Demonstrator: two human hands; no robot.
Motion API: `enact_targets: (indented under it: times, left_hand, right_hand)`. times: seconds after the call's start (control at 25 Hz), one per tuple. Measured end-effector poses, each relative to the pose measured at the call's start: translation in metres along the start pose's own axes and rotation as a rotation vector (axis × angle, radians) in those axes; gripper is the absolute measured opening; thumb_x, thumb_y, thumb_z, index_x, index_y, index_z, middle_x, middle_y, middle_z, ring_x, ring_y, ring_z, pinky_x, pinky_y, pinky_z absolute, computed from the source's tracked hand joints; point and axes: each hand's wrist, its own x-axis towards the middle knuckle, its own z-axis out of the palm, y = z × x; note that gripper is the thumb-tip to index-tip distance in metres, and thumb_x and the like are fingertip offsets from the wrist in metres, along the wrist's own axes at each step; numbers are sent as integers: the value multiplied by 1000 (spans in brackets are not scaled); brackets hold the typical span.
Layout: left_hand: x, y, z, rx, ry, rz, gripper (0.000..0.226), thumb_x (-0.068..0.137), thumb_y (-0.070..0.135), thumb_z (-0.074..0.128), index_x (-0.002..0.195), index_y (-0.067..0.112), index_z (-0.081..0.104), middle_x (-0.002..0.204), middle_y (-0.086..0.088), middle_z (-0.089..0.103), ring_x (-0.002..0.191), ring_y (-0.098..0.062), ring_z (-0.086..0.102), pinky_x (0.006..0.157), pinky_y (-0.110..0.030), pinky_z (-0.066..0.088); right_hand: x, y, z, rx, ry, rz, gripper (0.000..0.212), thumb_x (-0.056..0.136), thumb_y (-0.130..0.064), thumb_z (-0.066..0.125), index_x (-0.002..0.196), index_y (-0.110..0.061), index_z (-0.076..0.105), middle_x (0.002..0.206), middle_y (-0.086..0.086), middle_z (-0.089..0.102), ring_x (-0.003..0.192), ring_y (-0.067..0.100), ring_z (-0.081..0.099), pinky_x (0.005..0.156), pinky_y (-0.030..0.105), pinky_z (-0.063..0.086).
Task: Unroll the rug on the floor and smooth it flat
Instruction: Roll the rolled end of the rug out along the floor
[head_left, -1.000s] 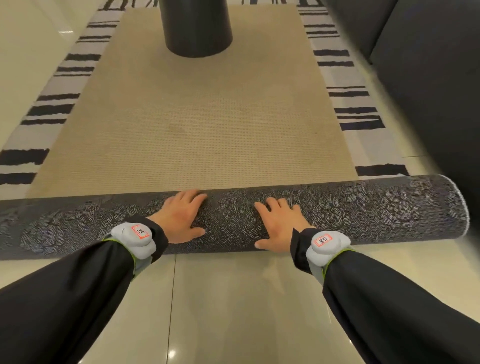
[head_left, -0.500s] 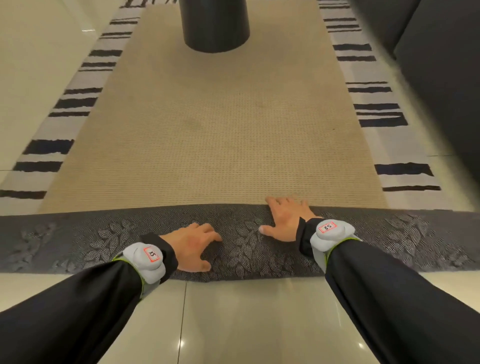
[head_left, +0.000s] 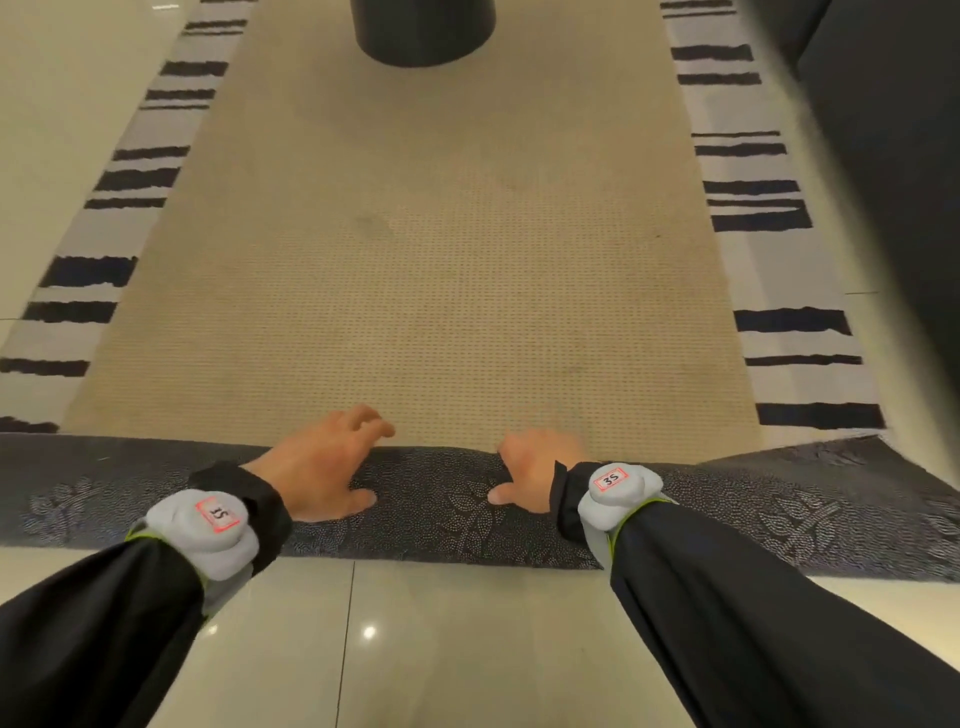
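- The rug (head_left: 447, 499) lies as a dark band across the floor (head_left: 415, 649), long axis left to right, directly under both hands.
- Left hand (head_left: 322, 467) is released, fingers arched; right hand (head_left: 530, 467) presses open-palmed.
- Both reach equally; the rug's far edge is just beyond the fingertips.

A: Rug (head_left: 447, 514) roll's gone from a second ago, I see a flat dark band now.
B: Hands?
A: Left hand (head_left: 322, 470) lifted, fingers curled at the far edge; right hand (head_left: 530, 467) pushed forward, right corner kinked.
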Motion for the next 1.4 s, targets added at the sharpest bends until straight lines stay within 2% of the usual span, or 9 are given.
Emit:
enact_targets:
  times: [0.2,0.4,0.64,0.76,0.88,1.08,1.16,1.24,1.4]
  left_hand:
    - [-23,13,36,-38,-170,-59,95,72,50,68,148,22,19,156,-1,24,139,-22,27,112,-46,34]
    - [-32,16,53,11,-194,-73,90,72,53,64,147,30,20,151,4,31,141,-20,23,116,-61,11]
    - [-66,32,77,15,-216,-29,78,74,41,58,143,31,23,134,2,49,120,-25,49,101,-45,39]
    - [-88,42,99,176,-153,11,63,78,43,54,136,29,33,123,1,58,115,-28,49,95,-44,37]
    - [-107,48,116,154,-104,21,40,82,36,53,120,27,43,110,1,62,107,-26,50,90,-43,38]
    - [-149,57,144,28,-150,22,61,76,19,55,131,28,30,119,0,46,100,-27,57,93,-48,36]
    - [-159,57,153,67,-44,27,61,77,8,52,132,26,33,121,-1,48,97,-26,59,91,-41,39]
    - [-167,58,163,30,-62,52,53,82,2,46,129,25,41,123,-1,55,100,-26,59,88,-37,45]
    - [-173,65,215,34,-105,120,47,86,16,54,131,21,43,133,-4,46,111,-27,50,87,-39,48]
  right_hand:
    - [-25,-7,8,12,-17,4,50,85,-58,65,88,-9,61,78,7,63,76,32,61,63,33,42]
    - [-38,-19,38,26,-58,11,52,77,-62,68,84,-10,67,78,7,69,74,30,65,63,34,51]
    - [-87,-36,65,12,-45,68,45,80,-55,67,96,-13,64,91,8,69,83,30,65,68,34,50]
    - [-117,-52,83,-53,29,81,37,78,-47,68,97,-16,58,94,7,66,84,31,62,71,37,51]
    - [-141,-68,96,-27,126,114,34,78,-40,65,101,-19,53,101,8,59,92,33,56,76,40,48]
    - [-183,-91,100,-2,131,178,45,89,-30,59,129,-15,46,127,12,51,118,35,48,91,47,44]
    - [-194,-96,111,-37,117,199,46,89,-27,55,132,-15,45,130,11,51,120,34,46,93,48,43]
    - [-197,-100,124,-50,86,189,41,90,-24,54,128,-14,47,128,13,52,116,35,47,91,47,44]
    - [-180,-102,170,-62,108,138,41,91,-23,53,129,-10,45,131,15,48,117,36,43,85,44,39]
